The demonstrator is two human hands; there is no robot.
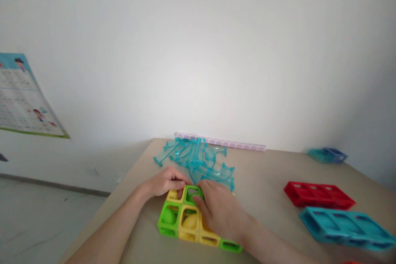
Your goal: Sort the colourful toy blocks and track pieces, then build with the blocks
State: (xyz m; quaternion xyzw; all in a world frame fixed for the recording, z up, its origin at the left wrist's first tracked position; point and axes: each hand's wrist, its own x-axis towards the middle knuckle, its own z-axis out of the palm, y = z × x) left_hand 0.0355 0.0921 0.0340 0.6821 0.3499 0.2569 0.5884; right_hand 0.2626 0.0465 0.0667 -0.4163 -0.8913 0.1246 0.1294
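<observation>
A low array of joined yellow and green hollow cube blocks lies on the table before me. My left hand (pixel 167 181) is closed on the yellow cube block (pixel 175 201) at its back left corner, thumb and fingers bent over the edge. Beside it, my right hand (pixel 221 210) grips the green cube block (pixel 189 187) in the back row, and covers much of the array's right side. The front row shows a green cube block (pixel 168 219) and a yellow cube block (pixel 189 222) with rounded forms inside. Right behind my hands lie clear teal track pieces (pixel 198 159).
A red three-cell block piece (pixel 320 196) and a teal one (pixel 349 227) lie to the right. A purple patterned strip (pixel 229 143) runs along the wall. Teal and dark blue pieces (pixel 334 155) sit at the far right. The table's left edge (pixel 123 185) is close to my left arm.
</observation>
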